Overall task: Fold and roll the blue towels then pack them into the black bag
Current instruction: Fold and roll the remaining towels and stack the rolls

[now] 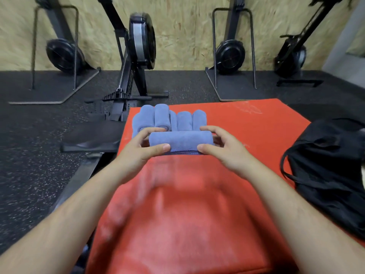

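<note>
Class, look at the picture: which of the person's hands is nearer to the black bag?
Right. The right hand grips the rolled towel at its right end, toward the black bag; the left hand grips the other end, farther away.

Rolled towels [169, 117] on mat [256, 125], bag [325, 165] right, rowing machine [136, 56] behind

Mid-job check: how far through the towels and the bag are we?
Done: about five rolled towels lined up at the far end of the red mat. In hand: left hand and right hand grip another roll, nearly finished. Left: packing; the black bag lies to the right, no towel visibly inside.
</note>
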`<state>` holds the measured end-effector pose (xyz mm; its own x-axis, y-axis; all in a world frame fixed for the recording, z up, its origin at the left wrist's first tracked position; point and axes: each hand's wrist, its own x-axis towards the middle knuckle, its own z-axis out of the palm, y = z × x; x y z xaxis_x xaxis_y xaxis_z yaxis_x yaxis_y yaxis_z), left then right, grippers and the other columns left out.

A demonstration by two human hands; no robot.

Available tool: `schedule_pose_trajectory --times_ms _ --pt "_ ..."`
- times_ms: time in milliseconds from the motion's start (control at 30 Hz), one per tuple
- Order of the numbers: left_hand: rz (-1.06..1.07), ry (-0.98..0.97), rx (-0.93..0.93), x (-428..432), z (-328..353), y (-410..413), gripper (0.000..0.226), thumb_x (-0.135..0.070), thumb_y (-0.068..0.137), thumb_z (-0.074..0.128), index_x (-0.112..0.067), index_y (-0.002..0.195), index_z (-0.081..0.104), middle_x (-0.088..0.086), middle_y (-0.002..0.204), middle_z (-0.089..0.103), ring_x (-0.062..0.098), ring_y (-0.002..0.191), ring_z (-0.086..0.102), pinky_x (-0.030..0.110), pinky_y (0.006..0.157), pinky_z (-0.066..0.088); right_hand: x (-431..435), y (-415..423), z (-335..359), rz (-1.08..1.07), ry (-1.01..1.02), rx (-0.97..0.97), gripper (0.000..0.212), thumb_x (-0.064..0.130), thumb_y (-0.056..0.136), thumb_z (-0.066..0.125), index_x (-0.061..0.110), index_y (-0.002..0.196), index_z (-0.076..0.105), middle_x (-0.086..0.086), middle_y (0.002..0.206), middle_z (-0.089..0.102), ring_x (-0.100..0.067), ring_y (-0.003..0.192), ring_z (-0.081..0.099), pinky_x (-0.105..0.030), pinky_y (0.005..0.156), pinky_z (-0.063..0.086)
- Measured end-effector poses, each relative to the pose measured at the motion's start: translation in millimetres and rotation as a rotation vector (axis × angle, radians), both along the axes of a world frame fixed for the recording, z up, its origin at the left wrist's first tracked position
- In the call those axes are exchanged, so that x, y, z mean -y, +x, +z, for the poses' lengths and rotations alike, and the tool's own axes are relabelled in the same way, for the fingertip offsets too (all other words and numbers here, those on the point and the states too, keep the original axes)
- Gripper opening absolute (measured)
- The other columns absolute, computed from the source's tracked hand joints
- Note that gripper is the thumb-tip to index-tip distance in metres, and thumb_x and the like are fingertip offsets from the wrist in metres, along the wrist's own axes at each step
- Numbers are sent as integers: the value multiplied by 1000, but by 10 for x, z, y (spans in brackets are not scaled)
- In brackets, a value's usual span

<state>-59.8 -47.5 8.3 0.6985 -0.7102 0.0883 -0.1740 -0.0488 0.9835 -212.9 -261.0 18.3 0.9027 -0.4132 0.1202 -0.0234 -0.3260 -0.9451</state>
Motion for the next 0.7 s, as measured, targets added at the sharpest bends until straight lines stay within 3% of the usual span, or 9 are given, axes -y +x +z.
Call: schedule_pose_trajectory --times_ms 67,133,333,467,533,600,700 --pt "-26 -31 -49 -54 35 11 67 -50 62 90 -34 122 65 4 126 66 27 123 59 52 109 42 -15 -19 70 27 52 4 56 32 68 80 33 121 62 -10 118 69 -22 111 65 -38 104 49" --pt "-37 -33 -43 -93 79 6 66 -46 64 90 -29 122 65 5 124 67 26 120 60 48 106 46 -19 -45 121 56 87 11 52 24 72 84 30 119 62 -9 118 71 -22 111 66 -41 104 49" --pt "49 -115 -27 -62 162 -139 39 -9 78 78 -4 115 65 4 93 72 18 82 67 29 75 57 -76 -107 147 95 140 55 32 1 83 76 6 112 64 -14 103 74 -23 91 69 -45 92 54" --pt "91 -154 -75 -8 140 -153 41 -1 83 73 -7 122 62 2 97 74 15 88 68 29 77 57 -156 -88 117 23 100 108 36 1 78 80 5 109 62 -8 97 71 -14 84 66 -32 84 55" --pt "184 -132 -48 29 95 -160 50 -11 82 79 -18 127 58 -3 104 72 11 94 67 22 84 54 -235 -56 83 -69 -19 162 40 3 75 84 10 107 61 0 95 66 -4 79 61 -23 79 53" --pt "353 -52 90 94 41 -187 52 -19 81 82 -24 126 56 -9 108 65 5 93 63 8 80 47 -298 -14 31 -167 -267 260 43 7 73 85 16 106 60 8 96 61 0 82 57 -18 78 50" --pt "409 -29 188 216 -19 -289 36 -25 85 78 -19 115 61 0 99 65 8 85 60 16 75 45 -345 53 -58 -206 -708 379 44 5 72 77 14 112 61 2 102 54 -16 94 53 -29 84 46"
